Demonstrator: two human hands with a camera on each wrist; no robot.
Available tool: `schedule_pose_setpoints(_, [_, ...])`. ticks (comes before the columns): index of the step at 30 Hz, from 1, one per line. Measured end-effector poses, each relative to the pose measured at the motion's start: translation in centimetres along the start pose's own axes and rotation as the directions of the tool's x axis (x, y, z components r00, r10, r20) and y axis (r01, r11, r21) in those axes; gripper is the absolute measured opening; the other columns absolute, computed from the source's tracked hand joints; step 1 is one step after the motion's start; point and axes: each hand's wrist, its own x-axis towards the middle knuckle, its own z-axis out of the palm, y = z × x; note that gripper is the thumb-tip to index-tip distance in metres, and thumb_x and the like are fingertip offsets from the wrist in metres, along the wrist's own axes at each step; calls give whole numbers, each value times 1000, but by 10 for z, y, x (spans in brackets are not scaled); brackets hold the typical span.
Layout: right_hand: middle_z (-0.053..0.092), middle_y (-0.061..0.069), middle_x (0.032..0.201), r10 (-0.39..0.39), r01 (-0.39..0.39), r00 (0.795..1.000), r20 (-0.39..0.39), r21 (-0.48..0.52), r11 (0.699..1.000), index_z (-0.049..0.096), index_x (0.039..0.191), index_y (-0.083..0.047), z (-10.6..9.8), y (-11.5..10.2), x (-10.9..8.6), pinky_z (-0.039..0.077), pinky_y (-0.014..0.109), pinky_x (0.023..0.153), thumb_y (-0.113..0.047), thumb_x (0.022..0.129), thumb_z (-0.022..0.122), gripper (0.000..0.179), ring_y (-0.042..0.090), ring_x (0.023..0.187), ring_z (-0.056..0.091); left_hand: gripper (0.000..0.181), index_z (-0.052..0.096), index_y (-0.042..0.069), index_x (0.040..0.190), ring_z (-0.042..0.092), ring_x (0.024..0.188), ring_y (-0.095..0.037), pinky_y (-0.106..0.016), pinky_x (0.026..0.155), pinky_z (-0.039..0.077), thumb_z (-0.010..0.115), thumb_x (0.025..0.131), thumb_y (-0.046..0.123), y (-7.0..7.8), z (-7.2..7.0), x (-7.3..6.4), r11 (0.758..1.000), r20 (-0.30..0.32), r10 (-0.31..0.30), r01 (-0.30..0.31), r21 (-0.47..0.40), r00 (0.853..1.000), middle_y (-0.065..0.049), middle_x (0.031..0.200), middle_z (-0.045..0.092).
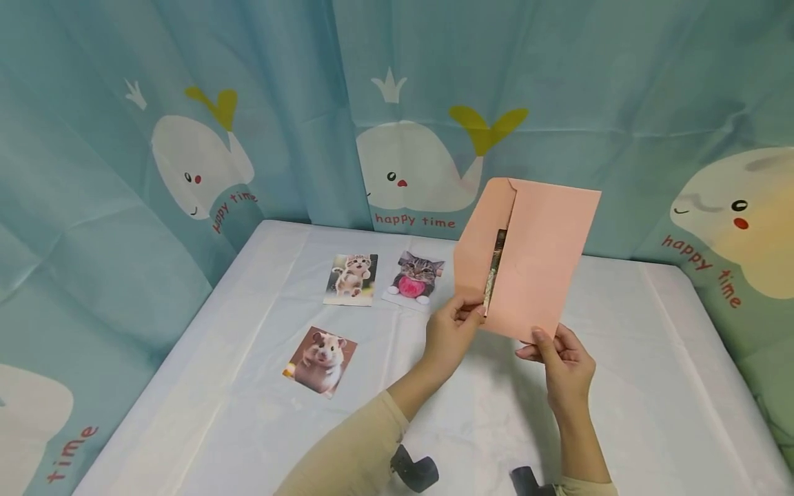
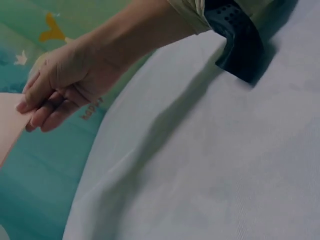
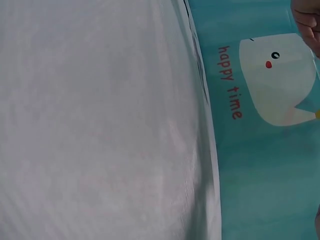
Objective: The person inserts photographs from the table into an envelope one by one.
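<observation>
A pink envelope is held up over the table, its flap unfolded to the left. A narrow strip of a picture card shows at the envelope's opening; the rest is hidden inside. My left hand pinches the envelope's lower edge beside the flap, its thumb at the card's lower end. With thumb and fingers, my right hand grips the lower right corner. The left wrist view catches a hand on a corner of the envelope.
Left of the hands lie a kitten card, a cat card with a pink heart and a hamster card on the white table. Blue curtains with whale prints hang behind and beside it. Black wrist mounts sit by both sleeves.
</observation>
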Motion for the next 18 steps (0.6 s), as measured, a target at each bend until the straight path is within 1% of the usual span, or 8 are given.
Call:
schedule_pose_setpoints(2, [71, 10, 75, -44, 43, 999, 21, 47, 998, 55, 102, 22, 0, -1, 1, 55, 26, 59, 20, 87, 48, 17, 16, 55, 67, 13, 67, -2, 99, 68, 74, -21, -18, 64, 53, 63, 90, 6, 2, -2, 2, 999, 9, -11, 11, -32, 1000, -15, 84, 70])
schedule_pose_setpoints(4, [71, 11, 75, -69, 66, 997, 37, 67, 996, 54, 103, 24, 0, -3, 1, 55, 26, 59, 22, 86, 48, 18, 16, 55, 67, 13, 66, -2, 99, 68, 72, -20, -19, 63, 53, 63, 90, 6, 4, -4, 4, 1000, 8, 6, -6, -30, 1000, -15, 83, 70])
schedule_pose_setpoints(5, [71, 11, 75, -72, 69, 997, 41, 65, 995, 53, 103, 25, 1, -3, 2, 55, 26, 59, 22, 86, 48, 18, 16, 55, 67, 13, 67, -1, 99, 68, 69, -18, -18, 61, 53, 63, 90, 7, 5, -5, 6, 1000, 3, 21, -21, -8, 1000, -14, 83, 70])
schedule_pose_setpoints(8, [71, 7, 75, -48, 48, 998, 43, 10, 999, 54, 103, 24, 1, -4, 1, 55, 26, 59, 21, 86, 50, 18, 14, 55, 66, 14, 68, 2, 98, 65, 63, -11, -16, 56, 50, 65, 90, 13, 9, -9, 11, 992, -11, 63, -62, 111, 998, -8, 80, 70])
schedule_pose_setpoints(10, [72, 6, 75, -39, 39, 998, 46, -10, 999, 54, 102, 24, 2, -4, 1, 55, 26, 59, 21, 86, 50, 17, 14, 54, 66, 14, 69, 5, 97, 62, 62, -7, -15, 55, 48, 66, 89, 16, 11, -11, 12, 975, -12, 92, -88, 202, 996, -5, 78, 70])
schedule_pose_setpoints(12, [72, 6, 75, -38, 38, 998, 54, -8, 999, 53, 103, 25, 1, -4, 0, 55, 25, 59, 21, 86, 50, 18, 14, 54, 66, 15, 70, 5, 96, 61, 63, -6, -14, 55, 46, 67, 89, 18, 12, -12, 14, 962, -18, 114, -106, 252, 993, -4, 77, 70])
schedule_pose_setpoints(15, [72, 5, 74, -19, 21, 998, 64, -30, 999, 53, 103, 25, 1, -4, -1, 55, 25, 59, 19, 87, 51, 17, 14, 54, 66, 13, 70, 3, 94, 62, 65, -9, -13, 57, 48, 66, 89, 14, 13, -12, 15, 962, -34, 148, -136, 238, 988, -7, 78, 70])
schedule_pose_setpoints(18, [71, 3, 74, 8, -4, 998, 58, -68, 998, 54, 103, 25, 1, -5, -1, 55, 25, 59, 17, 87, 53, 18, 13, 53, 65, 12, 70, -1, 93, 63, 66, -13, -14, 59, 49, 67, 88, 10, 14, -11, 16, 958, -47, 202, -188, 215, 978, -10, 79, 70])
